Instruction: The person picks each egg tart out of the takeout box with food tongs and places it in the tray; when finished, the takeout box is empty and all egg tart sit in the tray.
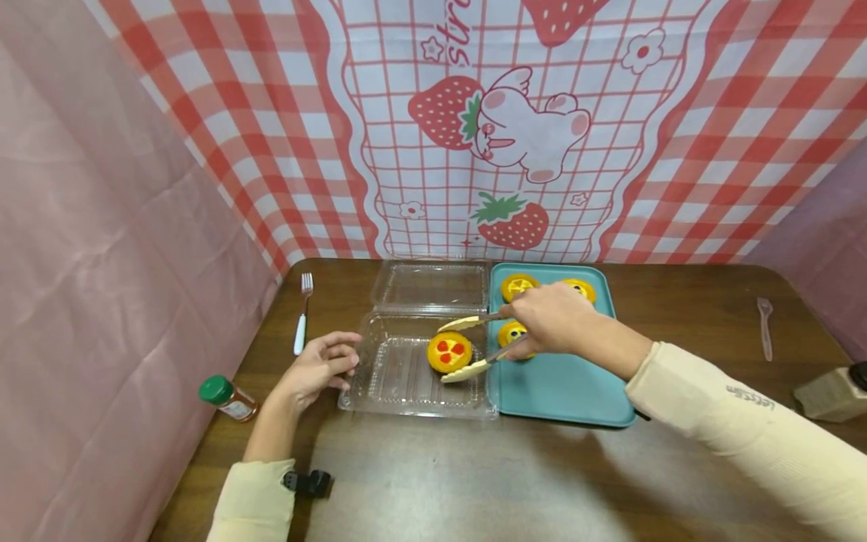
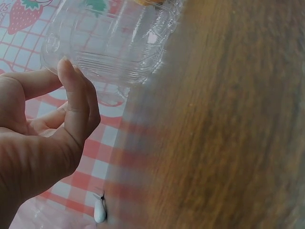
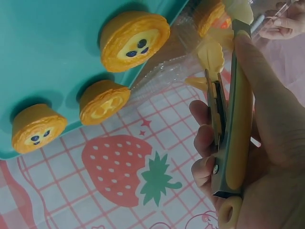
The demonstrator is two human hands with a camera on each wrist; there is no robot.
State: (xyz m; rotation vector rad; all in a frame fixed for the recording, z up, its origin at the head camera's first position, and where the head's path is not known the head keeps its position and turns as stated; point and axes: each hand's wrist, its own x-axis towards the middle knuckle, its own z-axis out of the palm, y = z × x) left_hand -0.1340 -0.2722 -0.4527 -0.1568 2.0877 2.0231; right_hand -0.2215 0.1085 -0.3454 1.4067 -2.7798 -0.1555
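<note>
My right hand (image 1: 552,320) grips a pair of tongs (image 3: 240,109) with metal arms and cream tips. The tong tips are spread on either side of an egg tart (image 1: 450,352) with three red pieces on top. That tart sits in the right part of a clear plastic container (image 1: 400,410), whose lid (image 1: 433,286) lies folded back. At the container's left rim is my left hand (image 1: 318,369), its fingers loosely bent with the fingertips right at the rim. Right beside the container, a teal tray (image 1: 569,391) bears three more tarts, two with dark blue pieces.
A fork (image 1: 302,324) with a pale handle lies at the back left. Near my left forearm stands a green-capped spice jar (image 1: 233,400). On the right are a clear plastic fork (image 1: 765,331) and a black-capped bottle (image 1: 829,395). A strawberry-print cloth (image 1: 474,188) hangs behind the table.
</note>
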